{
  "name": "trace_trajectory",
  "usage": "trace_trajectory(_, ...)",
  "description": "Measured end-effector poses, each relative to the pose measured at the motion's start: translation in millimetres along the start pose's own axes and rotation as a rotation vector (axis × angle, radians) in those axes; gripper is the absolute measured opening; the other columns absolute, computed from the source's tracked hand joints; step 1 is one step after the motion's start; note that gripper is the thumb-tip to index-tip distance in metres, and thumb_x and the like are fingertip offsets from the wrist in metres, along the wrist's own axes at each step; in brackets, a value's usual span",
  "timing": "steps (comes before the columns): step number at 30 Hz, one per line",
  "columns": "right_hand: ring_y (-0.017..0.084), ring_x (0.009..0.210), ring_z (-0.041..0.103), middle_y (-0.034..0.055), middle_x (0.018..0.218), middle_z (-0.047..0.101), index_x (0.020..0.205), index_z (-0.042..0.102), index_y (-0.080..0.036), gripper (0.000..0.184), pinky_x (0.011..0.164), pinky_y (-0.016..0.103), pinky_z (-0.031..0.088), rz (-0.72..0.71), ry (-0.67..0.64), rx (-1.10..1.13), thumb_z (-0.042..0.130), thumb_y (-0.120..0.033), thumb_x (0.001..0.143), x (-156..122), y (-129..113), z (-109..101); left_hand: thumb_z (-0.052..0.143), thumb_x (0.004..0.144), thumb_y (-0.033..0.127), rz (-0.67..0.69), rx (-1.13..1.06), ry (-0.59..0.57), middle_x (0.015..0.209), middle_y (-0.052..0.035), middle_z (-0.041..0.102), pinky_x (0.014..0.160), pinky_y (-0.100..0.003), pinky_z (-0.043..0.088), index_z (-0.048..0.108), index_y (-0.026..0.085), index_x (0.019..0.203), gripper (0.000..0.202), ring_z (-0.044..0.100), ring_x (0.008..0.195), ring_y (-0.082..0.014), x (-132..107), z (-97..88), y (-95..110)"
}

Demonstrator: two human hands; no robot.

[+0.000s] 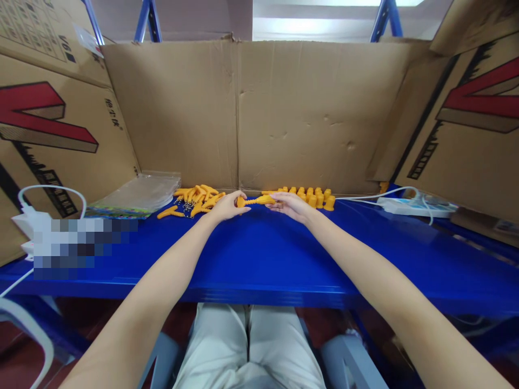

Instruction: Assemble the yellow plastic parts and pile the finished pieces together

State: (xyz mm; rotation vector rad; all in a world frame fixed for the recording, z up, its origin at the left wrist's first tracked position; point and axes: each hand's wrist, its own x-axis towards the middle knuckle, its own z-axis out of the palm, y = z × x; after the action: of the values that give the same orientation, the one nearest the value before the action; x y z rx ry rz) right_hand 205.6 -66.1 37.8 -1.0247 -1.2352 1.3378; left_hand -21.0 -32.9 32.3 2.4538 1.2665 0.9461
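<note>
A yellow plastic piece with a ridged, screw-like shaft (pixel 252 201) spans the gap between my hands. My left hand (pixel 227 206) is closed around its rounded left end. The wider right end lies in the fingers of my right hand (pixel 291 205), thumb and fingertips against it. Whether it is one part or two joined parts, I cannot tell. Left of my left hand lies a heap of yellow curved handles (pixel 198 195), with small dark rings or chains among them. Beyond my right hand stand rows of yellow cup-shaped pieces (pixel 320 199), partly hidden by that hand.
Blue table (pixel 259 254) under my hands, with its front edge near my lap. Cardboard walls (pixel 308 113) enclose the back and sides. Clear plastic bags (pixel 140 192) lie at the left near a white plug adapter (pixel 32 227); a white power strip (pixel 413 206) with cables is at right.
</note>
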Motion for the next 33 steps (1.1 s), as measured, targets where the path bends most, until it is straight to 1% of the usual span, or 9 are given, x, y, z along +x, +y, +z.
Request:
trace_trajectory(3, 0.015, 0.081, 0.07, 0.0103, 0.097, 0.072, 0.098, 0.058, -0.016, 0.014, 0.086, 0.031, 0.053, -0.062, 0.058, -0.034, 0.059, -0.014, 0.084, 13.4, -7.3, 1.6, 0.064, 0.077, 0.032, -0.067, 0.084, 0.083, 0.074, 0.0024, 0.059, 0.067, -0.026, 0.039, 0.052, 0.023, 0.123, 0.048, 0.055, 0.07, -0.0145, 0.2, -2.2, -5.4)
trace_trajectory(5, 0.015, 0.084, 0.069, 0.0106, 0.104, 0.07, 0.101, 0.055, -0.017, 0.019, 0.085, 0.031, 0.053, -0.146, 0.135, -0.135, 0.06, -0.015, 0.083, 24.7, -11.2, 1.9, 0.061, 0.079, 0.029, -0.161, 0.161, 0.144, 0.081, -0.001, 0.063, 0.071, -0.027, 0.041, 0.047, 0.023, 0.13, 0.053, 0.059, 0.078, -0.0173, 0.0, -4.9, -9.8)
trace_trajectory(9, 0.018, 0.1, 0.063, 0.0095, 0.115, 0.063, 0.11, 0.053, -0.018, 0.032, 0.09, 0.032, 0.048, -0.433, 0.269, -0.634, 0.062, -0.019, 0.08, 45.1, -9.6, 2.9, 0.06, 0.079, 0.027, -0.319, 0.254, 0.148, 0.091, -0.0064, 0.067, 0.076, -0.031, 0.043, 0.052, 0.022, 0.124, 0.046, 0.061, 0.088, -0.022, -0.2, -9.7, -17.9)
trace_trajectory(11, 0.02, 0.109, 0.059, 0.009, 0.119, 0.061, 0.114, 0.053, -0.019, 0.033, 0.094, 0.033, 0.044, -0.548, 0.256, -0.919, 0.059, -0.018, 0.082, 50.6, -3.5, 5.8, 0.06, 0.078, 0.027, -0.336, 0.273, 0.124, 0.091, -0.007, 0.068, 0.077, -0.032, 0.044, 0.055, 0.022, 0.117, 0.04, 0.062, 0.088, -0.023, -0.1, -10.6, -19.6)
trace_trajectory(13, 0.021, 0.113, 0.056, 0.0101, 0.122, 0.059, 0.117, 0.052, -0.018, 0.031, 0.095, 0.034, 0.042, -0.594, 0.204, -1.187, 0.05, -0.014, 0.086, 52.2, 4.3, 11.0, 0.06, 0.078, 0.028, -0.335, 0.281, 0.114, 0.091, -0.0078, 0.068, 0.077, -0.032, 0.044, 0.058, 0.021, 0.112, 0.035, 0.063, 0.089, -0.0239, 0.1, -10.8, -19.2)
trace_trajectory(17, 0.025, 0.109, 0.056, 0.0164, 0.125, 0.057, 0.121, 0.052, -0.012, 0.039, 0.093, 0.036, 0.039, -0.54, 0.079, -1.679, 0.032, -0.004, 0.089, 48.0, 17.1, 24.7, 0.061, 0.077, 0.028, -0.32, 0.256, 0.104, 0.092, -0.0092, 0.068, 0.078, -0.032, 0.043, 0.06, 0.02, 0.108, 0.032, 0.063, 0.09, -0.025, 0.6, -10.3, -16.9)
trace_trajectory(21, 0.028, 0.111, 0.056, 0.0191, 0.126, 0.056, 0.126, 0.052, -0.012, 0.043, 0.093, 0.039, 0.038, -0.475, 0.017, -1.892, 0.027, -0.004, 0.092, 43.5, 22.5, 33.6, 0.062, 0.077, 0.028, -0.301, 0.248, 0.093, 0.089, -0.0082, 0.067, 0.078, -0.031, 0.044, 0.062, 0.02, 0.104, 0.029, 0.063, 0.087, -0.0233, 1.2, -9.4, -17.9)
trace_trajectory(27, 0.029, 0.119, 0.053, 0.0169, 0.138, 0.05, 0.13, 0.051, -0.017, 0.047, 0.097, 0.048, 0.037, -0.329, 0.023, -1.875, 0.023, -0.008, 0.093, 46.2, 24.9, 35.3, 0.06, 0.077, 0.028, -0.271, 0.255, 0.072, 0.086, -0.0078, 0.068, 0.076, -0.031, 0.043, 0.063, 0.019, 0.104, 0.028, 0.063, 0.083, -0.0227, 2.0, -8.2, -21.0)
trace_trajectory(33, 0.032, 0.137, 0.037, 0.0111, 0.15, 0.04, 0.135, 0.051, -0.026, 0.057, 0.108, 0.066, 0.018, -0.155, -0.06, -1.724, 0.045, -0.006, 0.082, 61.1, 20.1, 31.9, 0.06, 0.077, 0.029, -0.247, 0.267, 0.056, 0.081, -0.0042, 0.067, 0.07, -0.028, 0.042, 0.064, 0.021, 0.103, 0.027, 0.061, 0.075, -0.0196, 1.8, -7.3, -20.5)
